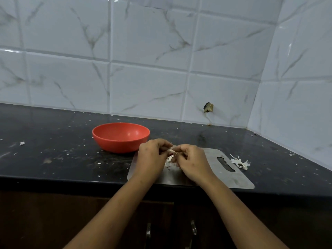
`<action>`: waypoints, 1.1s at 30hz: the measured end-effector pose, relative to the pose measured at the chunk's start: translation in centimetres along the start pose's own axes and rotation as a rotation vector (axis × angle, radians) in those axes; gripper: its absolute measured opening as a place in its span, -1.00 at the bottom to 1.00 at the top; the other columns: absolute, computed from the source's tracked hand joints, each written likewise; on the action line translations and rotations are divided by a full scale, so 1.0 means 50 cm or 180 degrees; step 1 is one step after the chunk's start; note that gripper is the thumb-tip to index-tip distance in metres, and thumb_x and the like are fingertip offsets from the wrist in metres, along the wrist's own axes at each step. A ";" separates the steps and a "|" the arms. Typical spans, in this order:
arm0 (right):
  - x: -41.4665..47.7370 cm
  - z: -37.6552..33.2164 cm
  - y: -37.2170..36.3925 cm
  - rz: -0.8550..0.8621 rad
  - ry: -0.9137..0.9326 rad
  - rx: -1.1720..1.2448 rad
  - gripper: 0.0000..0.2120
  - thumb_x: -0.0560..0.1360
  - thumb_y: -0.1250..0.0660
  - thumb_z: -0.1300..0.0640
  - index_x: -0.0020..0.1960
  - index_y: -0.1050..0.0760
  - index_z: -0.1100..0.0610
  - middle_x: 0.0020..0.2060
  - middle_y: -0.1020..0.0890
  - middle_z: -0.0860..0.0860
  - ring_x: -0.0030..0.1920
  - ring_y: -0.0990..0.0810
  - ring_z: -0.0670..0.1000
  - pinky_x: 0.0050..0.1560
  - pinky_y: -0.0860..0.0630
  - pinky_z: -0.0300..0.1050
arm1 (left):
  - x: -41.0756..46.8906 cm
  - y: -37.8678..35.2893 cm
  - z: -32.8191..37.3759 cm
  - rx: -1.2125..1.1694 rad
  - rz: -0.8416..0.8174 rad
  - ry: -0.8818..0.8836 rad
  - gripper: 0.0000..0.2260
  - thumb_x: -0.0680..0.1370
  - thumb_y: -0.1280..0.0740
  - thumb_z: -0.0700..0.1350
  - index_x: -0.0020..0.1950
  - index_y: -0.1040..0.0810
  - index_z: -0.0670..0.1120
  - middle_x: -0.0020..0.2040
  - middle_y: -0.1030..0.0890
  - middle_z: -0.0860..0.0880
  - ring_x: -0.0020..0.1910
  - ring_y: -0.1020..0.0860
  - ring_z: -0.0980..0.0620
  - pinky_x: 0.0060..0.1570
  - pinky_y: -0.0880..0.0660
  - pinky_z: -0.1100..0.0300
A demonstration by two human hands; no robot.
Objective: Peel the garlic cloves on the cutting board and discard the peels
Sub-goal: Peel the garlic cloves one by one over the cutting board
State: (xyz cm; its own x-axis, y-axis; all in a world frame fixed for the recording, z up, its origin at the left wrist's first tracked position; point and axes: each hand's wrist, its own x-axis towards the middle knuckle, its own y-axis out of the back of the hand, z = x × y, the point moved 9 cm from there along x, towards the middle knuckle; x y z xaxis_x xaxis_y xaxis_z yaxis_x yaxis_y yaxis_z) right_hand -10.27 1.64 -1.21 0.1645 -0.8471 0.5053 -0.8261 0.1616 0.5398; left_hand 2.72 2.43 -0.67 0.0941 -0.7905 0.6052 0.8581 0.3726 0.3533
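Observation:
A steel cutting board [226, 178] lies on the black counter near its front edge. Above its left half, my left hand [151, 157] and my right hand [191, 161] meet, and both pinch a small pale garlic clove [172, 151] between their fingertips. Below the clove, white peel scraps [169, 164] lie on the board between my hands. Most of the clove is hidden by my fingers.
An empty red bowl [120, 136] stands just behind and left of the board. A small heap of white garlic skins [239, 162] lies on the counter right of the board. Tiled walls close the back and right. Cabinet doors with handles hang below the counter edge.

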 end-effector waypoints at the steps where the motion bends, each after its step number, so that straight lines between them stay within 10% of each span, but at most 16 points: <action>1: -0.001 -0.005 -0.004 -0.0081 0.0084 -0.0242 -0.73 0.53 -0.19 0.34 0.04 -0.62 0.13 -0.28 -0.64 -0.04 -0.34 -0.57 -0.16 -0.27 -0.47 -0.39 | -0.001 -0.002 0.003 0.0006 -0.0031 -0.0020 -0.83 0.43 -0.47 -0.30 -0.02 -0.69 -0.12 -0.16 -0.69 0.01 -0.18 -0.63 0.19 -0.08 -0.55 0.37; 15: -0.002 0.018 -0.033 -0.0607 -0.0130 0.0403 -0.75 0.65 -0.09 0.23 -0.07 -0.48 0.00 -0.32 -0.56 -0.08 -0.34 -0.44 -0.08 -0.21 -0.39 -0.14 | -0.002 0.008 0.004 -0.0382 0.0023 -0.0033 -0.86 0.47 -0.44 -0.26 -0.01 -0.68 -0.10 -0.23 -0.63 0.17 -0.22 -0.58 0.37 -0.13 -0.50 0.47; 19: -0.004 0.011 -0.029 -0.0547 -0.0104 0.0600 -0.75 0.65 -0.11 0.25 -0.10 -0.48 0.03 -0.35 -0.57 -0.07 -0.42 -0.44 -0.15 -0.30 -0.39 -0.27 | 0.003 -0.008 -0.007 -0.0297 -0.0146 -0.0008 -0.89 0.51 -0.41 -0.22 -0.02 -0.70 -0.08 -0.20 -0.68 0.06 -0.21 -0.62 0.21 -0.07 -0.59 0.20; 24: -0.004 0.010 -0.030 -0.0583 -0.0114 0.0570 -0.72 0.65 -0.10 0.25 -0.14 -0.49 0.05 -0.39 -0.54 -0.06 -0.45 -0.43 -0.15 -0.33 -0.39 -0.31 | 0.000 -0.003 -0.005 -0.0174 -0.0120 -0.0082 -0.87 0.49 -0.42 -0.25 -0.01 -0.70 -0.09 -0.17 -0.67 0.07 -0.22 -0.55 0.41 -0.19 -0.39 0.55; 33: -0.001 0.020 -0.037 -0.0703 -0.0275 0.0712 -0.70 0.65 -0.10 0.22 -0.19 -0.50 0.10 -0.46 -0.52 -0.06 -0.46 -0.42 -0.11 -0.32 -0.37 -0.25 | 0.000 -0.005 -0.005 -0.0257 -0.0354 -0.0021 -0.83 0.50 -0.41 -0.27 0.01 -0.70 -0.07 -0.16 -0.68 0.10 -0.21 -0.56 0.44 -0.15 -0.42 0.55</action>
State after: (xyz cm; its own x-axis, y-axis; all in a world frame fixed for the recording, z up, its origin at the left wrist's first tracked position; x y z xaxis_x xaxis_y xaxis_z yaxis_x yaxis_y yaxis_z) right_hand -9.28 0.88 -2.94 0.3146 -0.8906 0.3283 -0.8751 -0.1382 0.4638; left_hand 2.61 2.20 -0.94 -0.0069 -0.8213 0.5704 0.9009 0.2424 0.3600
